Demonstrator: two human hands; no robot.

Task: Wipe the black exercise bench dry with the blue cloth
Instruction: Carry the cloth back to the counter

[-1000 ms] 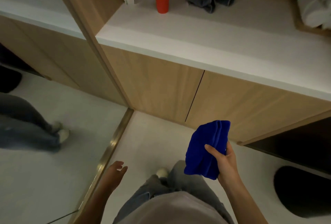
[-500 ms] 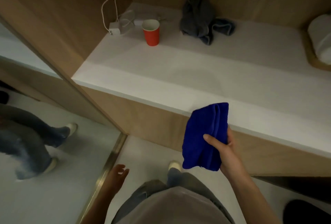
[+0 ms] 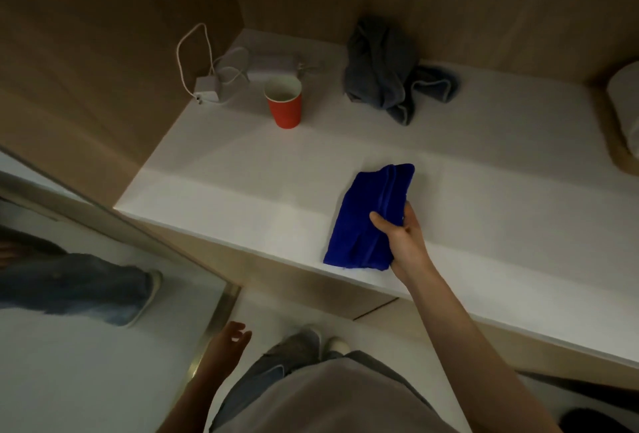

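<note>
white surface (image 3: 242,197) set in a wood-panelled alcove runs across the view, with pale floor (image 3: 269,308) below and a mirror (image 3: 69,346) on the left wall. at its back stands a red cup (image 3: 284,105), just beside a white charger (image 3: 207,88) with a looped cable, and to the right lies a crumpled grey cloth (image 3: 383,69); a white roll (image 3: 627,111) sits at the far right edge. the right grip (image 3: 406,246) is clamped on the folded blue cloth (image 3: 366,221), thumb on top, over the front part of the surface; whether the cloth touches it cannot be told. the left grip (image 3: 224,346) hangs low by the mirror's frame, fingers loosely apart, holding nothing.
</note>
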